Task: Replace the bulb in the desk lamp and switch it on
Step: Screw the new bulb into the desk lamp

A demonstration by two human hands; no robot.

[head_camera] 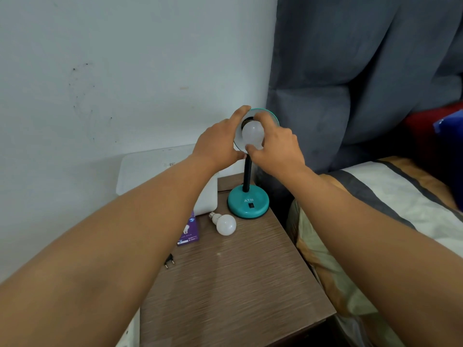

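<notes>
A teal desk lamp stands at the back of a brown bedside table, with a round base carrying a black rocker switch and a black flexible neck. My left hand grips the rim of the lamp shade from the left. My right hand has its fingers around a white bulb that sits in the shade at the socket. A second white bulb lies on its side on the table, in front of the base.
A purple bulb box lies left of the loose bulb. A black plug rests near the table's left edge. A white box-like object stands at the back left against the wall. A bed and grey headboard lie to the right.
</notes>
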